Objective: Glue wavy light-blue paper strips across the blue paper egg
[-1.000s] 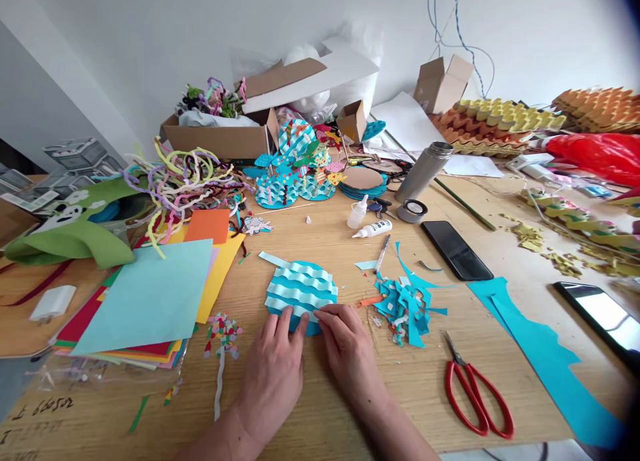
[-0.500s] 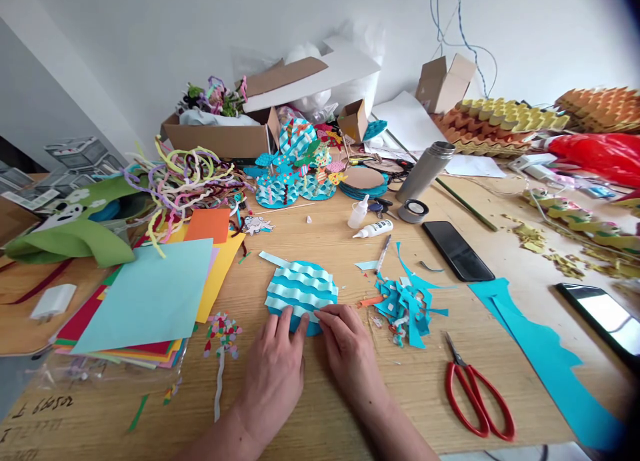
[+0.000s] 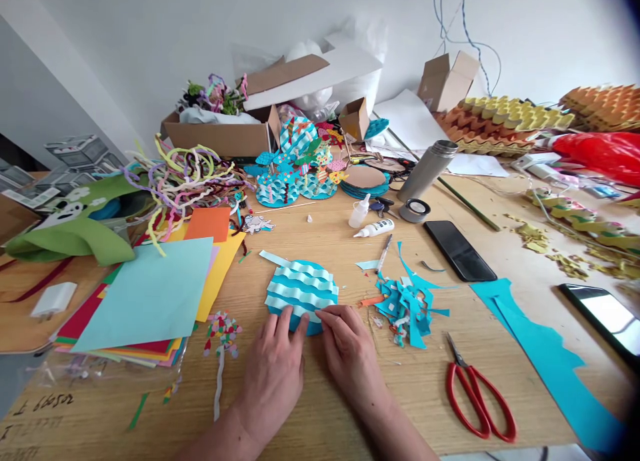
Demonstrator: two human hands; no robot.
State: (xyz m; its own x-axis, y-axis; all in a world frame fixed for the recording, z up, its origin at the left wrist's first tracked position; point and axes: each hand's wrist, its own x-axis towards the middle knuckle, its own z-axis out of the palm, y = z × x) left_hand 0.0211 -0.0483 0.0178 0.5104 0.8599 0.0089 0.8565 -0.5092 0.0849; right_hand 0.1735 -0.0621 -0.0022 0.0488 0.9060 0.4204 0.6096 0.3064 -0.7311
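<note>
A round blue disc (image 3: 300, 286) lies on the table in front of me, crossed by wavy light-blue paper strips. My left hand (image 3: 277, 358) rests at its lower edge, the fingertips pressing on the lowest strip. At the lower right edge, my right hand (image 3: 351, 351) has thumb and forefinger closed on the end of that same strip. One loose pale strip (image 3: 273, 258) sticks out past the disc's upper left. Blue paper scraps (image 3: 407, 308) lie in a heap to the right, with red-handled scissors (image 3: 480, 401) nearer the front.
Coloured paper sheets (image 3: 150, 294) are stacked at the left, below tangled pipe cleaners (image 3: 185, 181). Two glue bottles (image 3: 375, 228), a steel flask (image 3: 429, 171) and a black phone (image 3: 460, 251) stand or lie beyond the scraps. Egg trays (image 3: 515, 118) sit at the back right.
</note>
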